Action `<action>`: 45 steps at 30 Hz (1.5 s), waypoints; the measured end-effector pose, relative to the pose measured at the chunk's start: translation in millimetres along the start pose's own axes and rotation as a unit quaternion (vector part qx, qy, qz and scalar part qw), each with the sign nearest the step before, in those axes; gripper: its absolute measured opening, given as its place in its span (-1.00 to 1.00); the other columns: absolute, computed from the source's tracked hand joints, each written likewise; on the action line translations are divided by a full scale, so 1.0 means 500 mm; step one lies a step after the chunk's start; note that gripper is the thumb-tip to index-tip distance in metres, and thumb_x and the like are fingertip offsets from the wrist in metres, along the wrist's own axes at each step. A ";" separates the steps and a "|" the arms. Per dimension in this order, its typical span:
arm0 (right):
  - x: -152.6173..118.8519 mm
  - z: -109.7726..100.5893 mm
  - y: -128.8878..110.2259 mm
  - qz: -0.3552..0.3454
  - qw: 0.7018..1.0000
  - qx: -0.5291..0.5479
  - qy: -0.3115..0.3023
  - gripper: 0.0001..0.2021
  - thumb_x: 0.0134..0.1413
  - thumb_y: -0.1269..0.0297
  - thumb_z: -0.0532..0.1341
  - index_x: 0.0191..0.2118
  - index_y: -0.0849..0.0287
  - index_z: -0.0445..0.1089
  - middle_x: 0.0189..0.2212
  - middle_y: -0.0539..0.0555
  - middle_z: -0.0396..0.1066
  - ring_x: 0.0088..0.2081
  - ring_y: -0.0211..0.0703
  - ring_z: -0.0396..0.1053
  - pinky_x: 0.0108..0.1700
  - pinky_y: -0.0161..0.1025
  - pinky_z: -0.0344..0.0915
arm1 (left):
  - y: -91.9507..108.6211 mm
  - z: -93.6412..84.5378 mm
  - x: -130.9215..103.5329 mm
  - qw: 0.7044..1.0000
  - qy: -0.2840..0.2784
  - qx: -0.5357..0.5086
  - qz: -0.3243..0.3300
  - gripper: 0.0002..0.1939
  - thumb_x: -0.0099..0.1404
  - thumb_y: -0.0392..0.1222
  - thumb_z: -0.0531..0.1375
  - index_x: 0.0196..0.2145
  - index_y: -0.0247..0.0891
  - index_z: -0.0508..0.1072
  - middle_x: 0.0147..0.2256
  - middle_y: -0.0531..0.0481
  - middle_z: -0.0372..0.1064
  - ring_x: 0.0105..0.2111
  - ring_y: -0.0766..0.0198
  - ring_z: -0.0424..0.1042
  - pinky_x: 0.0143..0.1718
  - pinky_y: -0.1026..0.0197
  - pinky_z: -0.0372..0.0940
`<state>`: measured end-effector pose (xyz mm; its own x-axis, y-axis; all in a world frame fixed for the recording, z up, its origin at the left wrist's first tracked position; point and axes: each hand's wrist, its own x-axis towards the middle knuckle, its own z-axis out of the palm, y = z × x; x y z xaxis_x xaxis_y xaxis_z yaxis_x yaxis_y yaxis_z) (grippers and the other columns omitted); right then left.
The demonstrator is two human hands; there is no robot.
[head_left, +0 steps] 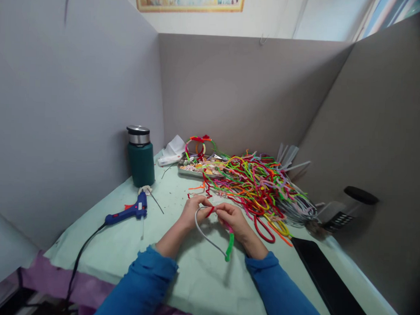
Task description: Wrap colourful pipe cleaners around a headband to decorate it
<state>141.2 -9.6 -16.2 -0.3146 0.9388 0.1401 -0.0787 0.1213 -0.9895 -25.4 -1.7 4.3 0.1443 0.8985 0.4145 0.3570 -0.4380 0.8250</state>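
Above a pale-green cloth-covered table (197, 282), a thin grey wire loop (206, 238) is held, its right side already covered by fuzzy green wrapping (230, 246), its left curve still bare, a fuzzy red strip (210, 212) being pinched by fingertips of the bare left hand (192, 212) and bare right hand (234, 219).
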 end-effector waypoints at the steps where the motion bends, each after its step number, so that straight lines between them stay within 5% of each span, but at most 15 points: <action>1: 0.000 0.001 0.001 -0.005 1.000 -0.006 0.004 -0.79 -0.04 0.18 0.24 -0.35 0.24 0.42 -0.70 -0.12 0.19 -0.68 -0.40 0.05 -0.63 -0.40 -0.06 | -0.002 0.003 0.000 0.999 0.001 -0.021 -0.029 -0.87 0.00 -0.19 0.26 -0.59 -0.29 0.43 -0.54 -0.02 0.34 -0.45 0.26 0.31 -0.34 0.18 0.20; 7: 0.005 0.006 0.009 -0.017 0.999 -0.027 0.018 -0.80 -0.03 0.18 0.24 -0.35 0.22 0.42 -0.69 -0.10 0.22 -0.66 -0.38 0.08 -0.62 -0.39 -0.03 | -0.021 0.017 0.004 0.985 -0.005 -0.107 -0.137 -0.80 -0.02 -0.12 0.24 -0.57 -0.33 0.39 -0.64 0.04 0.24 -0.61 0.36 0.20 -0.55 0.27 0.10; 12: 0.008 0.002 0.016 -0.010 1.000 -0.025 0.013 -0.80 -0.04 0.18 0.24 -0.33 0.21 0.43 -0.69 -0.10 0.23 -0.66 -0.37 0.09 -0.62 -0.40 -0.03 | -0.016 0.011 0.007 0.995 0.060 -0.028 -0.071 -0.88 -0.09 -0.24 0.28 -0.57 -0.28 0.39 -0.47 -0.03 0.35 -0.38 0.21 0.33 -0.33 0.16 0.22; 16: 0.007 0.000 0.016 0.000 1.000 -0.019 0.005 -0.80 -0.05 0.19 0.24 -0.32 0.22 0.43 -0.70 -0.10 0.23 -0.67 -0.39 0.08 -0.63 -0.40 -0.04 | -0.008 0.006 0.007 0.998 0.048 -0.019 -0.039 -0.93 -0.07 -0.33 0.25 -0.56 -0.26 0.40 -0.42 -0.03 0.38 -0.27 0.18 0.34 -0.15 0.09 0.20; 29: 0.003 -0.002 0.004 0.015 1.000 -0.004 0.001 -0.78 -0.05 0.17 0.24 -0.34 0.24 0.42 -0.72 -0.11 0.21 -0.71 -0.40 0.04 -0.66 -0.40 -0.09 | -0.001 0.000 0.004 0.999 -0.003 -0.039 0.002 -0.91 -0.03 -0.40 0.18 -0.56 -0.26 0.44 -0.41 -0.02 0.39 -0.28 0.21 0.37 -0.15 0.13 0.23; 45: 0.006 -0.011 0.012 0.014 1.000 0.014 0.019 -0.83 -0.04 0.21 0.24 -0.39 0.23 0.40 -0.71 -0.12 0.20 -0.70 -0.41 0.02 -0.65 -0.39 -0.09 | -0.024 -0.009 0.010 0.994 -0.039 0.063 0.081 -0.86 0.03 -0.20 0.29 -0.38 -0.12 0.60 -0.30 -0.10 0.47 -0.21 0.09 0.32 -0.09 0.00 0.18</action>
<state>144.8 -4.2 -21.8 -0.2803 0.9535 0.1107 -0.0969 0.0867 -0.9915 -33.4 7.9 -1.8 0.2793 0.8185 0.5020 0.4358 -0.5739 0.6933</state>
